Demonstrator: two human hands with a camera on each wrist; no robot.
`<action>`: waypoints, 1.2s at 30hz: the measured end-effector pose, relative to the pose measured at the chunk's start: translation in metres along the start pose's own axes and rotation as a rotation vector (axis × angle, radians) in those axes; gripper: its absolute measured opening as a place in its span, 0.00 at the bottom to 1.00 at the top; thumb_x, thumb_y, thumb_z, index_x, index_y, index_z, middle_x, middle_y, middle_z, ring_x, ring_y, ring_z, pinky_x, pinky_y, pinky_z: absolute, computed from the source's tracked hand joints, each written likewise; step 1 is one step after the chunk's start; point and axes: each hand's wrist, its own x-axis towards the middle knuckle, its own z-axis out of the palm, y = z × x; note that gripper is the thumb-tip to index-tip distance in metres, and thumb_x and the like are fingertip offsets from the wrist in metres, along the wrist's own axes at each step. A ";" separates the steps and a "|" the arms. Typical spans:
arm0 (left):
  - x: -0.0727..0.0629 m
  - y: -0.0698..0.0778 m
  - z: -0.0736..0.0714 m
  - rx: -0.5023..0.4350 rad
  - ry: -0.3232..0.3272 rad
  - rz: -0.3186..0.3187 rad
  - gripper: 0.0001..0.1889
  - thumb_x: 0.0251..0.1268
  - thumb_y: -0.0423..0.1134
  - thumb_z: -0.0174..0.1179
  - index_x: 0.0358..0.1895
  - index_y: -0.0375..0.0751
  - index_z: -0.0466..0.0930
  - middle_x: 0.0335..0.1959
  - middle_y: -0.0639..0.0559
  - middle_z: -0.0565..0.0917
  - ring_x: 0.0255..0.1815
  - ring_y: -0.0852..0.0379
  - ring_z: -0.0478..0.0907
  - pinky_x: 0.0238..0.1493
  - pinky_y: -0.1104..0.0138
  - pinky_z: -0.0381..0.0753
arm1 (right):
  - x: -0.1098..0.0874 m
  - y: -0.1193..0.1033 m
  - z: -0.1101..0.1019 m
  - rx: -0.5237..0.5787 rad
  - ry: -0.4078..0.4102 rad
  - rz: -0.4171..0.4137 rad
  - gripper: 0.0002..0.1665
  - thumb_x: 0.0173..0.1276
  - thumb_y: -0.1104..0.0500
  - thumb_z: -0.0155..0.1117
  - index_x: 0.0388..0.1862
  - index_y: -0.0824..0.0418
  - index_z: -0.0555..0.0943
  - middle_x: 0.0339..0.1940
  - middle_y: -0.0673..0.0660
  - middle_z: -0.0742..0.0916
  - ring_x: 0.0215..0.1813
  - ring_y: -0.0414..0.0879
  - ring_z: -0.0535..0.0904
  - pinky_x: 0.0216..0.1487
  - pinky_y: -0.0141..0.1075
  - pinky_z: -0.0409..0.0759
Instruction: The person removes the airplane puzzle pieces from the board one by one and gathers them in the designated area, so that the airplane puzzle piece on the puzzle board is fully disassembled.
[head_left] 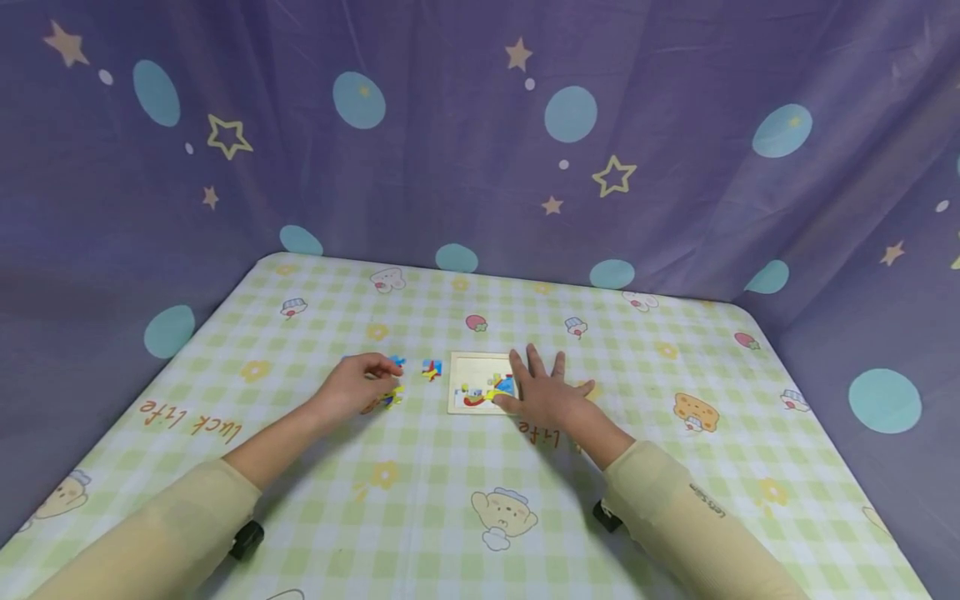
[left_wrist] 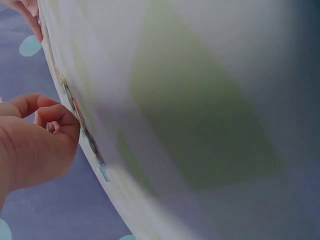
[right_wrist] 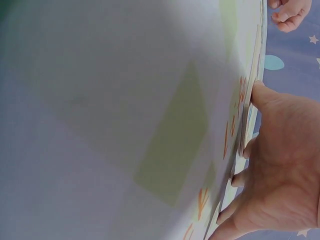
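Note:
A shallow wooden puzzle tray [head_left: 452,383] lies on the table with joined, brightly coloured puzzle pieces [head_left: 474,397] in its lower part. My right hand [head_left: 551,397] spreads its fingers over the tray's right side, thumb on the pieces; in the right wrist view the thumb [right_wrist: 262,95] rests at the tray edge. Left of the tray, my left hand [head_left: 356,385] is bent low over loose pieces, including a yellow and blue one [head_left: 393,397]. Its fingers curl toward the thumb in the left wrist view; I cannot tell whether a piece is between them.
One loose red, blue and yellow piece [head_left: 432,369] lies between my left hand and the tray. A checked, printed cloth [head_left: 420,517] covers the table. Purple curtains [head_left: 465,167] hang behind it and along the sides.

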 end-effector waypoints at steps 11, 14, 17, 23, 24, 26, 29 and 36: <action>0.009 0.013 0.015 0.030 0.034 -0.033 0.12 0.70 0.34 0.60 0.53 0.37 0.82 0.41 0.45 0.79 0.27 0.53 0.75 0.29 0.64 0.77 | 0.002 0.000 0.001 -0.003 -0.001 0.002 0.54 0.73 0.25 0.46 0.85 0.44 0.36 0.84 0.56 0.38 0.79 0.71 0.30 0.56 0.85 0.45; 0.012 0.018 0.020 0.025 0.030 -0.042 0.11 0.71 0.34 0.60 0.53 0.38 0.82 0.42 0.45 0.79 0.26 0.53 0.74 0.28 0.64 0.77 | 0.002 0.000 0.001 -0.002 -0.003 0.004 0.54 0.73 0.25 0.45 0.85 0.44 0.36 0.84 0.56 0.38 0.79 0.71 0.30 0.56 0.85 0.44; 0.014 0.022 0.025 0.020 0.016 -0.047 0.11 0.71 0.34 0.60 0.53 0.38 0.82 0.43 0.45 0.79 0.23 0.55 0.72 0.25 0.65 0.74 | 0.003 0.001 0.002 0.000 -0.002 0.006 0.54 0.73 0.25 0.45 0.85 0.44 0.37 0.84 0.56 0.38 0.79 0.71 0.30 0.56 0.85 0.44; 0.020 0.027 0.035 0.017 -0.006 0.000 0.11 0.70 0.34 0.62 0.51 0.37 0.83 0.41 0.46 0.80 0.22 0.57 0.71 0.25 0.67 0.73 | 0.002 0.000 0.001 -0.001 -0.004 0.013 0.53 0.73 0.25 0.45 0.85 0.43 0.37 0.84 0.55 0.38 0.79 0.71 0.30 0.57 0.85 0.44; 0.021 0.028 0.037 0.013 -0.011 0.010 0.11 0.70 0.34 0.62 0.52 0.36 0.83 0.41 0.46 0.80 0.21 0.57 0.71 0.26 0.67 0.73 | 0.002 0.000 0.001 0.000 -0.003 0.012 0.53 0.73 0.25 0.45 0.85 0.44 0.37 0.84 0.55 0.38 0.79 0.71 0.31 0.57 0.85 0.44; 0.023 0.030 0.041 0.002 -0.019 0.024 0.11 0.70 0.33 0.62 0.52 0.35 0.82 0.41 0.45 0.80 0.22 0.57 0.72 0.27 0.67 0.74 | 0.002 0.000 0.001 0.000 -0.003 0.013 0.54 0.72 0.25 0.45 0.85 0.44 0.38 0.84 0.56 0.39 0.79 0.71 0.31 0.57 0.85 0.44; 0.025 0.034 0.048 -0.004 -0.025 0.035 0.12 0.69 0.33 0.62 0.53 0.35 0.82 0.41 0.46 0.79 0.23 0.57 0.72 0.28 0.66 0.75 | 0.003 -0.001 0.002 -0.002 -0.001 0.017 0.54 0.72 0.25 0.46 0.85 0.44 0.38 0.84 0.56 0.39 0.79 0.72 0.31 0.57 0.85 0.44; 0.033 0.041 0.063 -0.021 -0.036 0.051 0.12 0.68 0.32 0.63 0.52 0.33 0.82 0.38 0.46 0.80 0.22 0.57 0.72 0.27 0.68 0.75 | 0.005 0.000 0.004 -0.005 0.002 0.026 0.54 0.72 0.24 0.46 0.85 0.44 0.38 0.84 0.56 0.39 0.79 0.72 0.31 0.56 0.85 0.44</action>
